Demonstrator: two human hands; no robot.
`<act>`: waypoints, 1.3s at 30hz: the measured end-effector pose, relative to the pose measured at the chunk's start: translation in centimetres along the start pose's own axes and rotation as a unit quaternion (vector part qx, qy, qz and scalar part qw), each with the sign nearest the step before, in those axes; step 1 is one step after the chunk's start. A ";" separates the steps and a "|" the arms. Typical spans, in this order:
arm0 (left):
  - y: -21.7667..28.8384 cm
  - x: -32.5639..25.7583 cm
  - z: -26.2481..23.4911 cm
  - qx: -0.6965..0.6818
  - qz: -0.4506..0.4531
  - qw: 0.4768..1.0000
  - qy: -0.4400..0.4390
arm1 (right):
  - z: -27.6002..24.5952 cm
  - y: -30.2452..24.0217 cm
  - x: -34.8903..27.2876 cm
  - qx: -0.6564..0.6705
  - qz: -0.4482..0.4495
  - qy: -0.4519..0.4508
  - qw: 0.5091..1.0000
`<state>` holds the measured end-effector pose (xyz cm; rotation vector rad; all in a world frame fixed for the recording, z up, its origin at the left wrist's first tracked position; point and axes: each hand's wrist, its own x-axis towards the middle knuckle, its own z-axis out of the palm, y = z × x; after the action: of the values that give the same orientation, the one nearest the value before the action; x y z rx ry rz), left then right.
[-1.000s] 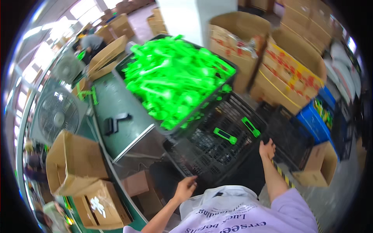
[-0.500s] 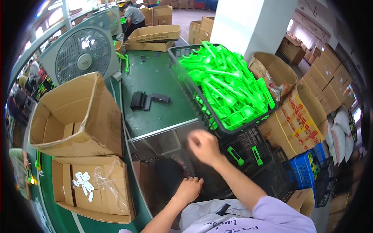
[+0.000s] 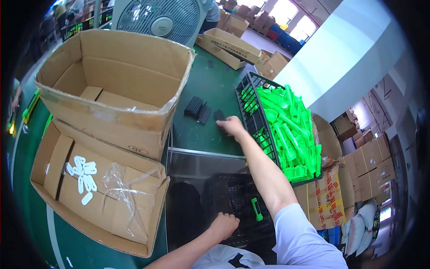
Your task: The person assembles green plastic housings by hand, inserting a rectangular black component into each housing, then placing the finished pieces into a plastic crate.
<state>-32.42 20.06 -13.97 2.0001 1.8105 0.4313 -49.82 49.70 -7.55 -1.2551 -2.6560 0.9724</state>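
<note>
My right hand (image 3: 232,127) reaches over the green tabletop. Its fingertips are closed on the end of a small flat black piece (image 3: 219,115). Left of it lies a cluster of ribbed black pieces (image 3: 195,107). My left hand (image 3: 225,226) is low in front of my lap, its fingers curled; nothing shows in it, though the palm side is hidden. Beyond my right forearm stands a black plastic crate (image 3: 261,119) heaped with bright green plastic parts (image 3: 291,130), scoop-like in shape. A single green part (image 3: 256,209) lies on a dark crate (image 3: 228,188) below the table edge.
An open cardboard box (image 3: 112,121) stands on the left. Nearer, a shallow carton (image 3: 96,224) holds several white oval pieces (image 3: 83,170) and clear plastic film (image 3: 123,184). A box fan (image 3: 161,22) is behind. More cartons (image 3: 369,157) and white sacks (image 3: 356,235) are at right.
My right hand has moved forward from above the dark crate to the black pieces on the table. My view has turned, shifting the scene. My left hand stays low, with its fingers curled.
</note>
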 end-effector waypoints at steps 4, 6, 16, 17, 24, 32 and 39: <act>-0.2 0.8 -2.7 -0.259 -0.113 0.940 0.194 | 0.5 0.8 -5.1 0.427 0.052 -0.154 0.890; -1.6 1.6 -3.5 -0.391 -0.185 0.833 0.344 | 0.8 1.3 -8.7 0.517 0.011 -0.159 0.841; -3.7 2.3 -5.1 -0.694 -0.298 0.589 0.288 | 2.2 2.9 -11.4 0.625 -0.013 -0.039 0.779; -3.5 2.4 -4.9 -0.679 -0.297 0.611 0.277 | 2.0 2.4 -10.5 0.616 -0.022 -0.009 0.787; -3.2 2.3 -4.9 -0.653 -0.297 0.646 0.261 | -0.3 0.5 -3.3 0.311 -0.023 0.193 0.930; -3.1 2.4 -4.6 -0.650 -0.289 0.665 0.228 | -2.4 -1.8 -2.9 0.485 -0.004 0.049 0.873; -2.7 2.7 -4.7 -0.635 -0.282 0.682 0.228 | -5.8 -4.5 -2.0 0.418 -0.098 0.044 0.902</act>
<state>-36.75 23.39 -11.38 0.3427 1.4404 1.5142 -49.84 49.13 0.09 -0.7743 -1.8471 1.6856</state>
